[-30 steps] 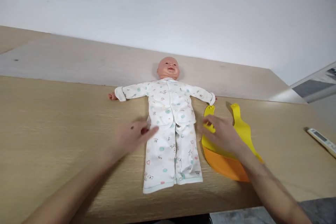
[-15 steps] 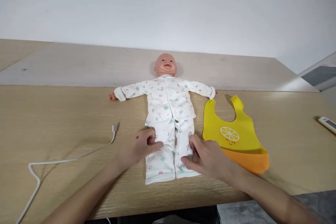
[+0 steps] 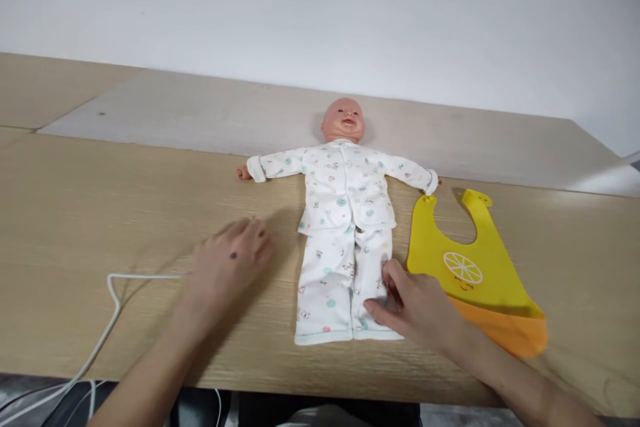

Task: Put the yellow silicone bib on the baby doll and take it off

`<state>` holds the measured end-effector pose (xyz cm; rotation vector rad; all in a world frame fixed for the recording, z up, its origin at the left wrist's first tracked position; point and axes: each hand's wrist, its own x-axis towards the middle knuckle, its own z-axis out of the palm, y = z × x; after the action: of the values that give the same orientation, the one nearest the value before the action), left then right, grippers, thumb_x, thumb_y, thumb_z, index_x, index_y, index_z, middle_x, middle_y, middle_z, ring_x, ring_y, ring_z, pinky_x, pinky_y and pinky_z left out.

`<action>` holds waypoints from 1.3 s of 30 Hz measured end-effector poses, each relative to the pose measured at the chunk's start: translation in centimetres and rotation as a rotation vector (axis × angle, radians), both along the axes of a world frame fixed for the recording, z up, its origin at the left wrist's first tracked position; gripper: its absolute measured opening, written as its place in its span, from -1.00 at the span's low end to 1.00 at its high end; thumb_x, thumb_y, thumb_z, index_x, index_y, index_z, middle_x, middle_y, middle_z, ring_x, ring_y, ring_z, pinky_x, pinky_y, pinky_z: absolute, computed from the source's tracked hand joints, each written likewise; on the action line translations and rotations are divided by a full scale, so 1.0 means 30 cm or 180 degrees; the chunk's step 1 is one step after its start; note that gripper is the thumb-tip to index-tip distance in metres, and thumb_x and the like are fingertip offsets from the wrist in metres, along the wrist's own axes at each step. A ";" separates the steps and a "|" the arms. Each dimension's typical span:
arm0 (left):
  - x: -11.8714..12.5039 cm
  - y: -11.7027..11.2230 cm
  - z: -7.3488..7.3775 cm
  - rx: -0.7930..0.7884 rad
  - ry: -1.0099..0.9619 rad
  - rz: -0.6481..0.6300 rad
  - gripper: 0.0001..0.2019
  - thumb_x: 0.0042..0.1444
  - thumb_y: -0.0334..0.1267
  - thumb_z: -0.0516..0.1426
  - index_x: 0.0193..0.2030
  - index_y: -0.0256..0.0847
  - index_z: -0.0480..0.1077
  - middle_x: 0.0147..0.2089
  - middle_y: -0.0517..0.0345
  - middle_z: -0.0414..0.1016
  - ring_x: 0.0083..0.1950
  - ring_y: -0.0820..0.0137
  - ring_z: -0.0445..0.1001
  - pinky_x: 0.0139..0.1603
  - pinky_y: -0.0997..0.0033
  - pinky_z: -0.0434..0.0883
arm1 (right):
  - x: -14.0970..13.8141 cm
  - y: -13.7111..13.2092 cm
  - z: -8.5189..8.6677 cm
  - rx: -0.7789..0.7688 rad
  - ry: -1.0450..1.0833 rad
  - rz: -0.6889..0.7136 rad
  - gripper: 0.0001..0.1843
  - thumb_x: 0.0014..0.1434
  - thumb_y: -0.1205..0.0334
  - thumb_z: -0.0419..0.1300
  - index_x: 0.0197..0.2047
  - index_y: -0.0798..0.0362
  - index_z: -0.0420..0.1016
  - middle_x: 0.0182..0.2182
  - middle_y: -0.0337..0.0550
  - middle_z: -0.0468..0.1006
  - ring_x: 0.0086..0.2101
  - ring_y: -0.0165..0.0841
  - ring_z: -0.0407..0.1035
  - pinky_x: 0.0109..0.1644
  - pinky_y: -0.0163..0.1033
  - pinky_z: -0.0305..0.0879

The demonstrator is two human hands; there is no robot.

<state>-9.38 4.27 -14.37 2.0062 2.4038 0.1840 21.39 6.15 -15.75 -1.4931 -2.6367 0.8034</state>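
Doll (image 3: 344, 177) lies on its back on the table (image 3: 100, 200), head at 12 o'clock and feet end at 6. Its pants (image 3: 326, 287) no longer have both hands by them. The left hand (image 3: 227, 263) has moved off, out to 8 o'clock from the belly, and a white cord (image 3: 114, 310) goes out of sight under it. Its fingers curl and look blurry, so I can't say if they have the cord or nothing. The right hand (image 3: 417, 303) stays near 5 o'clock, thumb over the pants and fingers bent, but I can't say if they pinch the cloth. The yellow bib (image 3: 473, 280) lies at 4 o'clock. So only one hand seems to be at the clothes now, and the pants look quite flat.
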 end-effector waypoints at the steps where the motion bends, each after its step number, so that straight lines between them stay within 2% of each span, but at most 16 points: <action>1: -0.029 -0.007 -0.004 0.0121 0.0284 0.0328 -0.64 0.26 0.00 -0.08 -0.26 -0.21 0.38 -0.24 0.04 0.50 -0.22 0.30 0.43 -0.38 0.39 0.10 | 0.002 0.000 -0.003 0.0034 0.0005 0.0013 -0.61 0.18 -0.11 0.08 -0.28 0.03 0.07 -0.57 -0.34 0.36 -0.54 -0.42 0.28 -0.42 -0.35 -0.06; 3: -0.074 -0.013 -0.017 0.0081 0.0623 0.0728 -0.62 0.26 0.01 -0.09 -0.15 -0.23 0.39 -0.14 -0.03 0.50 -0.11 0.21 0.45 -0.39 0.38 0.12 | 0.004 0.001 -0.007 0.0044 0.0025 0.0044 -0.61 0.19 -0.12 0.08 -0.28 0.03 0.06 -0.58 -0.34 0.36 -0.55 -0.42 0.28 -0.42 -0.35 -0.06; 4: -0.089 -0.012 -0.025 -0.0069 0.0690 0.0769 -0.61 0.27 0.00 -0.10 -0.12 -0.24 0.39 -0.13 -0.05 0.50 -0.08 0.18 0.45 -0.39 0.37 0.13 | 0.004 0.001 -0.007 0.0034 0.0033 0.0052 -0.60 0.19 -0.12 0.07 -0.28 0.02 0.06 -0.58 -0.34 0.37 -0.55 -0.42 0.27 -0.43 -0.35 -0.06; 7: -0.100 -0.001 -0.043 -0.0529 0.0682 0.0527 -0.61 0.31 -0.10 -0.17 -0.13 -0.25 0.39 -0.13 -0.05 0.50 -0.04 0.16 0.46 -0.37 0.37 0.19 | 0.002 0.004 -0.002 -0.0021 0.0077 0.0027 -0.61 0.19 -0.12 0.08 -0.28 0.02 0.06 -0.57 -0.34 0.37 -0.55 -0.43 0.26 -0.43 -0.36 -0.06; 9: -0.093 0.003 -0.047 -0.0640 0.0650 0.0443 -0.61 0.33 -0.14 -0.21 -0.11 -0.25 0.38 -0.13 -0.05 0.50 -0.04 0.18 0.47 -0.34 0.38 0.23 | 0.000 0.006 0.002 -0.0078 0.0104 -0.0007 -0.60 0.18 -0.12 0.09 -0.28 0.03 0.07 -0.56 -0.34 0.37 -0.55 -0.44 0.24 -0.43 -0.36 -0.06; 14: -0.087 0.006 -0.032 -0.0803 0.0613 0.0416 -0.64 0.31 -0.16 -0.19 -0.12 -0.28 0.36 -0.12 -0.10 0.50 -0.09 0.13 0.48 -0.24 0.29 0.28 | -0.001 0.012 0.001 -0.0169 0.0246 -0.0006 -0.57 0.15 -0.15 0.12 -0.27 0.04 0.08 -0.55 -0.33 0.39 -0.53 -0.46 0.25 -0.41 -0.37 -0.02; 17: -0.086 0.010 -0.027 -0.0932 0.0367 0.0583 -0.65 0.27 -0.14 -0.14 -0.13 -0.27 0.38 -0.10 -0.13 0.51 -0.12 0.09 0.48 -0.25 0.26 0.26 | 0.000 0.014 -0.001 -0.0188 0.0303 -0.0019 -0.56 0.14 -0.15 0.15 -0.28 0.04 0.09 -0.53 -0.33 0.41 -0.53 -0.47 0.25 -0.40 -0.38 -0.02; 21: -0.071 0.010 -0.026 -0.0852 0.0345 0.0737 -0.63 0.24 -0.14 -0.16 -0.17 -0.24 0.41 -0.12 -0.15 0.52 -0.12 0.04 0.48 -0.28 0.24 0.24 | 0.000 0.020 0.006 -0.0204 0.0265 -0.0025 -0.56 0.14 -0.15 0.14 -0.29 0.04 0.08 -0.56 -0.34 0.37 -0.54 -0.48 0.22 -0.40 -0.38 -0.03; 26: -0.059 0.001 0.000 -0.0735 -0.0007 0.0905 -0.67 0.21 -0.06 -0.12 -0.27 -0.17 0.37 -0.25 -0.04 0.52 -0.23 0.17 0.47 -0.32 0.32 0.23 | -0.004 0.025 0.012 -0.0219 0.0289 -0.0013 -0.56 0.14 -0.14 0.16 -0.29 0.04 0.10 -0.55 -0.34 0.37 -0.54 -0.48 0.21 -0.40 -0.39 -0.04; 28: -0.053 -0.003 0.009 -0.0672 -0.0218 0.0968 -0.69 0.20 -0.03 -0.10 -0.19 -0.15 0.34 -0.23 0.05 0.54 -0.19 0.20 0.49 -0.29 0.34 0.25 | -0.007 0.022 0.013 -0.0201 0.0339 -0.0005 -0.56 0.13 -0.11 0.18 -0.29 0.04 0.10 -0.54 -0.34 0.38 -0.54 -0.49 0.20 -0.40 -0.39 -0.05; 30: -0.046 -0.004 0.008 -0.0738 -0.0228 0.0958 -0.65 0.20 0.03 -0.09 -0.03 -0.11 0.28 -0.11 0.09 0.54 -0.10 0.15 0.50 -0.25 0.31 0.28 | -0.010 0.020 0.013 -0.0168 0.0375 -0.0021 -0.56 0.12 -0.10 0.20 -0.29 0.04 0.10 -0.54 -0.34 0.37 -0.54 -0.50 0.19 -0.41 -0.39 -0.06; 33: -0.041 0.000 -0.005 -0.0793 -0.0023 0.0691 -0.54 0.25 0.04 -0.17 0.16 -0.15 0.17 0.05 -0.03 0.48 0.01 0.05 0.47 -0.20 0.24 0.31 | -0.011 0.020 0.013 -0.0162 0.0421 -0.0040 -0.56 0.12 -0.12 0.20 -0.28 0.04 0.10 -0.55 -0.34 0.37 -0.54 -0.49 0.20 -0.41 -0.39 -0.07; 36: -0.046 0.008 -0.010 -0.0755 -0.0113 0.0596 -0.57 0.29 -0.08 -0.23 0.13 -0.21 0.22 -0.01 -0.07 0.51 -0.04 0.11 0.49 -0.16 0.28 0.32 | -0.009 0.023 0.007 -0.0195 0.0473 -0.0046 -0.54 0.12 -0.13 0.20 -0.28 0.04 0.10 -0.55 -0.33 0.39 -0.54 -0.47 0.23 -0.41 -0.40 -0.06; 39: -0.065 0.003 -0.016 -0.0569 -0.0372 0.0677 -0.64 0.26 -0.05 -0.16 0.01 -0.11 0.32 -0.15 0.08 0.54 -0.16 0.21 0.51 -0.23 0.33 0.33 | -0.005 0.027 -0.003 -0.0256 0.0572 -0.0032 -0.54 0.13 -0.15 0.19 -0.27 0.04 0.10 -0.53 -0.31 0.41 -0.54 -0.47 0.25 -0.41 -0.40 -0.06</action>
<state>-11.32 4.35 -14.84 1.6205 2.4582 0.0806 21.24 6.96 -15.82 -1.3773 -2.4930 1.0027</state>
